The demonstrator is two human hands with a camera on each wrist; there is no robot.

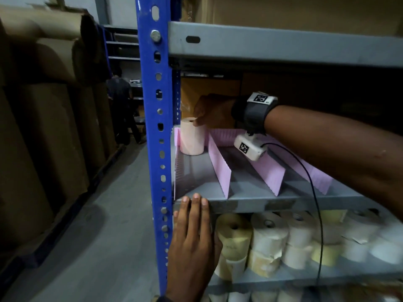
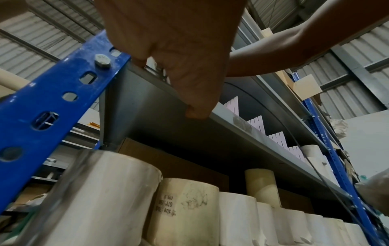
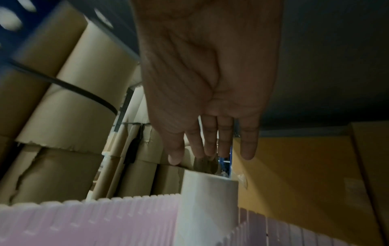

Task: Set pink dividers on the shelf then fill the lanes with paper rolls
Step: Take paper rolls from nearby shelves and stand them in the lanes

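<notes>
We have the pink dividers (image 1: 219, 164) standing on the shelf (image 1: 250, 201), running front to back and forming lanes. One paper roll (image 1: 192, 136) stands upright at the rear of the leftmost lane, its long axis vertical, close to the blue post (image 1: 152, 127).

Our right hand (image 1: 212, 113) is deep in the shelf, directly above and just behind the roll. In the right wrist view the fingers (image 3: 248, 144) are extended and loosely spread; the thumb tip appears to touch the roll's top edge, and nothing is pinched. Our left hand (image 1: 193, 236) lies flat against the shelf's front lip, fingers straight and together, bracing.

The remaining lanes hold no rolls. The stock of rolls (image 1: 268, 236) sits on the shelf below, directly beside the left hand and well below the right. We judge the left hand nearer for the next pick; the right must withdraw over the dividers first.
</notes>
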